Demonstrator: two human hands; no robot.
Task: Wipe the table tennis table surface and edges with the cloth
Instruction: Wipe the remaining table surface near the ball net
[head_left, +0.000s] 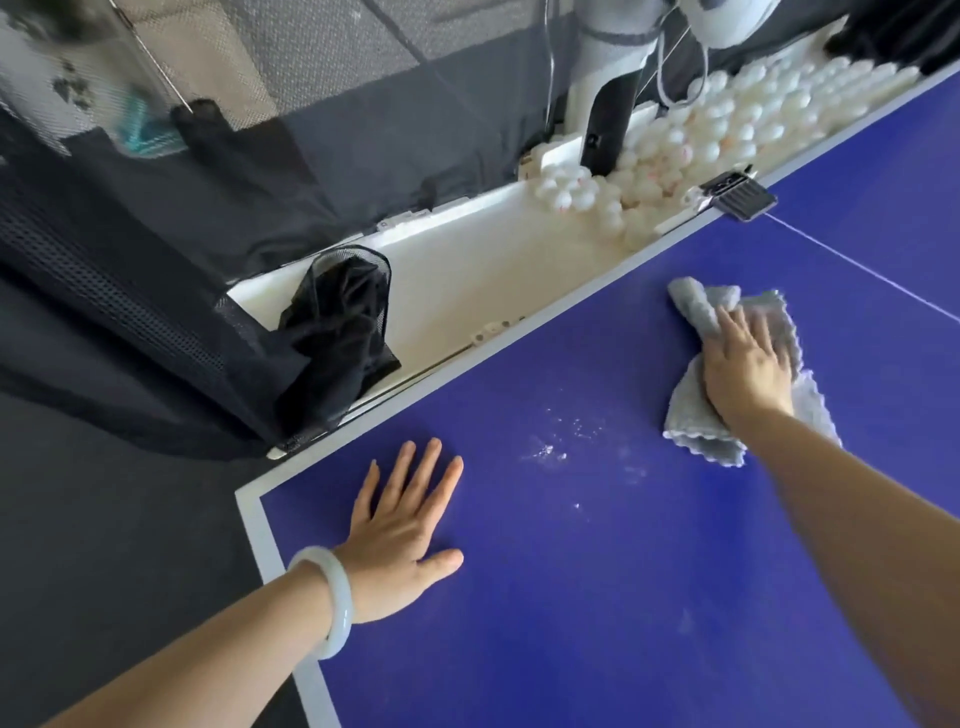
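Presently listed: cloth (691, 415), grey, scallop-edged and bunched, pinned to the blue table surface (597, 597) beneath the right hand (748, 364). Its fingers are laid fairly straight on top, pressing rather than clutching, presumably so that a broad patch is swept. White specks (550, 447) are seen unwiped, near that hand's left, short of the pale table edge (467, 364). Farther left, the left hand (405, 525) is spread flat, holding nothing, judged a brace. Beyond the edge, a tray of balls (727, 124) is noted

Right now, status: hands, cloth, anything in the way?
Left hand flat on table, holding nothing. Right hand presses grey cloth to it. White specks between them, unwiped.
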